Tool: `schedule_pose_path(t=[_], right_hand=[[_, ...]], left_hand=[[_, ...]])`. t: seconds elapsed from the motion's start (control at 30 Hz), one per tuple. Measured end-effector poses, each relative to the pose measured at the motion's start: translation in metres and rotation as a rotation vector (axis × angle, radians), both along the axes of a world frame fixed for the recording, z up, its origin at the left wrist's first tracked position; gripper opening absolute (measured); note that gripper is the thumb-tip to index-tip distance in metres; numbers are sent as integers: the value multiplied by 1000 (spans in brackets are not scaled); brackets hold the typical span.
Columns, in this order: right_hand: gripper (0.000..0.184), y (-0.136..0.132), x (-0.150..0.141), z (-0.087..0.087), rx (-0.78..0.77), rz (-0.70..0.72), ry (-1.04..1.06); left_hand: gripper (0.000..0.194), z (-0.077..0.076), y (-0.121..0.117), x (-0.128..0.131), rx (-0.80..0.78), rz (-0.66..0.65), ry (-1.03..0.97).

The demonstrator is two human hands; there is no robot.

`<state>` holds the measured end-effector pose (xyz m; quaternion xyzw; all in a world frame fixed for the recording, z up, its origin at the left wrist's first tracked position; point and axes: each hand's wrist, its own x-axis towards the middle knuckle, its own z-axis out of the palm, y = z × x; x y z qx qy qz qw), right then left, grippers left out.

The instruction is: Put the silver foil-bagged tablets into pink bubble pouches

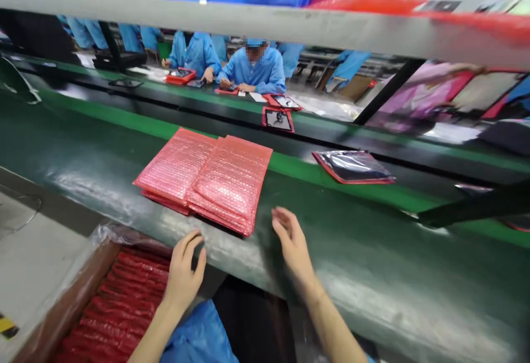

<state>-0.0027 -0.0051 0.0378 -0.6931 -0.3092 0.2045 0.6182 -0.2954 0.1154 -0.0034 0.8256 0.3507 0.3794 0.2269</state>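
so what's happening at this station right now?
A person at a green conveyor belt has both hands empty and open. The left hand rests at the belt's near edge, above a cardboard box packed with red bubble bags. The right hand hovers over the belt, just right of two overlapping stacks of pink bubble bags. Further along lies a bagged tablet-like device. Workers in blue coats sit across the line.

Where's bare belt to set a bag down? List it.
Bare belt runs right of the right hand, below the bagged tray. More left of the pink bubble bags. Crowded: between both hands, left hand near the stacks.
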Motion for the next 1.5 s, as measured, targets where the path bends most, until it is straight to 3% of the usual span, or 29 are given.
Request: schedule_pose_path(t=[0.1, 0.17, 0.27, 0.33, 0.43, 0.5, 0.57, 0.63, 0.7, 0.77, 0.9, 0.93, 1.0, 1.1, 1.3, 1.5], right_hand=[[90, 68, 37, 12, 25, -4, 97], [105, 114, 59, 21, 62, -39, 87], [111, 168, 89, 34, 144, -127, 41], [109, 192, 103, 35, 166, -159, 74], [102, 211, 104, 21, 172, -158, 119], [90, 215, 99, 6, 187, -166, 111], [79, 212, 99, -5, 211, -195, 87], [75, 203, 117, -9, 235, -279, 33], [70, 184, 156, -6, 230, -424, -66], [61, 152, 209, -2, 166, -587, -194], [56, 79, 303, 1, -114, -801, -363], [61, 66, 318, 0, -179, -800, -387], [71, 50, 339, -2, -307, -762, -425], [65, 32, 361, -4, -461, -768, -440], [55, -24, 434, 6, -630, -1032, -299], [58, -19, 504, 3, -807, -997, -152]], left_hand=[[28, -12, 3, 25, 127, 66, 56], [28, -19, 2, 33, 256, 105, 64], [29, -20, 5, 30, 305, 100, -18], [29, -10, 18, 24, 281, 65, -141], [28, 27, 61, 22, 355, 61, -254], [24, 66, 94, 30, 354, 75, -165], [20, 108, 115, 47, 329, -6, -65], [21, 141, 113, 74, 323, -139, -67], [30, 151, 88, 109, 346, -325, -122], [34, 133, 51, 142, 422, -570, -182], [9, 60, -14, 188, 695, -1121, -102], [4, 45, -23, 197, 687, -1180, -21], [14, 27, -31, 210, 590, -1223, 129], [16, 22, -25, 218, 447, -1251, 182], [23, 26, -17, 218, 398, -1290, 176], [23, 11, -22, 217, 449, -1217, 142]])
